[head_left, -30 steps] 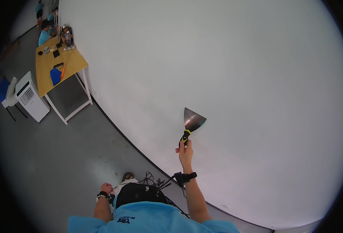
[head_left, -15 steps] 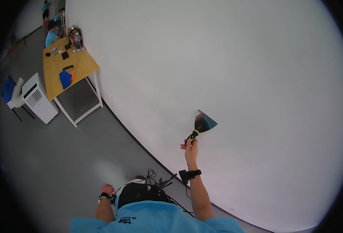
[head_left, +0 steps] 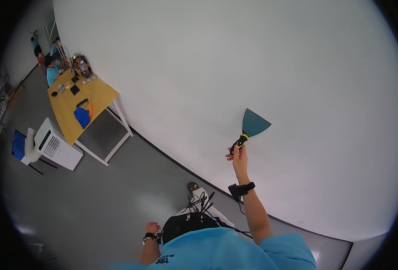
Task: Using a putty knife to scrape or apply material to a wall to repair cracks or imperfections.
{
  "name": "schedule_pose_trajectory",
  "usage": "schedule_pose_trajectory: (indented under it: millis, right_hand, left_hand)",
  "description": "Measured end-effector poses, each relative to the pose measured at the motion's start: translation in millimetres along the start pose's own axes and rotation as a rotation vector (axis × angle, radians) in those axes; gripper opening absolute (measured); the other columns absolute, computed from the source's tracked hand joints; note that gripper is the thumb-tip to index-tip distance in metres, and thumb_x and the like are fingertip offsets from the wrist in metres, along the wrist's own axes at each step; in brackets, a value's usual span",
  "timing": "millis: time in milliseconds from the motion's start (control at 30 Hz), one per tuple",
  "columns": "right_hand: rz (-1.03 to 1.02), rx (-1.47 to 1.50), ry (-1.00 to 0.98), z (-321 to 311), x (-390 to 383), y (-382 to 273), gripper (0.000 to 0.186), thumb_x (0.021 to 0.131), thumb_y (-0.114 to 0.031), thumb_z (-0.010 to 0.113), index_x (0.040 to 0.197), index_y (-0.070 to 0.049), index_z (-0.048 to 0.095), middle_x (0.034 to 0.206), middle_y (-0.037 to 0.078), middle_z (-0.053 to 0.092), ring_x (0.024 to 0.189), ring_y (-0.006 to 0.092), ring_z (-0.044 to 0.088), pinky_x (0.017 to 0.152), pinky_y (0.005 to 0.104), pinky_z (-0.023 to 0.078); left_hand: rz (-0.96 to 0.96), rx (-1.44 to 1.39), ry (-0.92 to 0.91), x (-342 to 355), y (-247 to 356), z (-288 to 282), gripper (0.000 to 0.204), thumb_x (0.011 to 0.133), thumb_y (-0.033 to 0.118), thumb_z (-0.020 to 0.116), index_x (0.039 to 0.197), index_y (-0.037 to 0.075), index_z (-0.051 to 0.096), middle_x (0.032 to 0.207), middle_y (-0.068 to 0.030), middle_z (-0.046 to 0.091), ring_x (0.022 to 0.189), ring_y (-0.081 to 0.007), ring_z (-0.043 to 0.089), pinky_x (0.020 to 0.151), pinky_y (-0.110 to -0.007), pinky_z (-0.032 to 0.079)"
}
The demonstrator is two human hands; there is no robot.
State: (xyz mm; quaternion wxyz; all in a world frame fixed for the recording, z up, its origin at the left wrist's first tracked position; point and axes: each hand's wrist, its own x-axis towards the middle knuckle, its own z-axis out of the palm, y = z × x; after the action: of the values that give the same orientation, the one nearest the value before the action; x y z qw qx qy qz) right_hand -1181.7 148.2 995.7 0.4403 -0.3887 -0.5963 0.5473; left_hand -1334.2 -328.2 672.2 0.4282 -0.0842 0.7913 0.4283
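A putty knife (head_left: 255, 123) with a wide fan-shaped blade and a black and yellow handle is in my right hand (head_left: 240, 158). My fingers wrap round the handle, and the blade tilts up and to the right in front of the white wall (head_left: 325, 117). Whether its edge touches the wall, I cannot tell. A black strap with a small device (head_left: 240, 191) sits on my right wrist. Down beside my waist, my left hand (head_left: 152, 227) hangs with loosely bent fingers and nothing visible in it.
At the left, a wooden table (head_left: 100, 96) against the wall bears a blue cloth (head_left: 82, 117), an orange tool and other items. A white portable air conditioner (head_left: 57, 146) and a chair (head_left: 22, 146) stand beside it. Several people are at the far left. Cables (head_left: 201, 202) hang at my waist.
The view has shifted, so the table sits lower in it. My right hand and the putty knife appear farther up and right; the blade now looks dull blue-green instead of shiny.
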Motion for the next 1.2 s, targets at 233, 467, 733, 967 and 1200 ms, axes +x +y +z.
schedule_pose_trajectory:
  millis: [233,467,733,967,1200]
  right_hand:
    - [-0.066,-0.061,0.073,7.8,16.8,-39.9,0.025,0.099,-0.029,0.044,0.095,-0.004,0.047,0.079,0.008,0.065,0.056,0.0101,0.059,0.049,0.0229,0.044]
    - [-0.056,-0.046,0.153,55.3,37.7,4.3,0.025,0.099,-0.027,0.046,0.102,-0.002,0.048,0.08,0.008,0.064,0.056,0.0089,0.053,0.052,0.0231,0.043]
    - [-0.097,-0.001,0.306,79.5,43.1,4.0,0.027,0.099,-0.024,0.043,0.109,0.0,0.042,0.079,0.007,0.063,0.061,0.0131,0.055,0.054,0.0255,0.041]
    - [-0.031,-0.287,0.302,125.3,44.8,28.5,0.03,0.094,-0.028,0.054,0.102,0.0,0.046,0.071,0.017,0.058,0.058,0.0325,0.057,0.054,0.0385,0.043]
    - [-0.028,-0.254,0.294,143.4,56.7,29.3,0.028,0.093,-0.027,0.056,0.099,-0.001,0.045,0.07,0.017,0.057,0.061,0.0359,0.056,0.054,0.0408,0.043]
  left_hand:
    - [0.291,0.446,-0.148,-10.2,-2.9,-15.9,0.029,0.09,0.017,0.041,0.095,0.0,0.064,0.08,-0.0148,0.067,0.069,-0.0254,0.065,0.058,-0.036,0.053]
    - [0.414,0.901,-0.058,82.1,-17.7,-85.2,0.035,0.083,0.036,0.05,0.088,0.007,0.067,0.089,-0.0198,0.066,0.09,-0.0402,0.06,0.074,-0.049,0.047]
    - [0.149,0.725,-0.208,110.9,154.0,-154.5,0.027,0.091,0.019,0.046,0.105,0.003,0.062,0.094,-0.0146,0.068,0.081,-0.0266,0.067,0.069,-0.039,0.056]
    - [0.07,0.47,0.003,92.4,234.3,-146.2,0.028,0.093,0.015,0.041,0.103,0.0,0.062,0.084,-0.0147,0.068,0.078,-0.0242,0.067,0.068,-0.034,0.056]
    - [0.308,0.814,-0.06,99.5,259.4,-124.6,0.026,0.089,0.016,0.048,0.099,0.001,0.068,0.09,-0.012,0.07,0.083,-0.0217,0.067,0.076,-0.032,0.053]
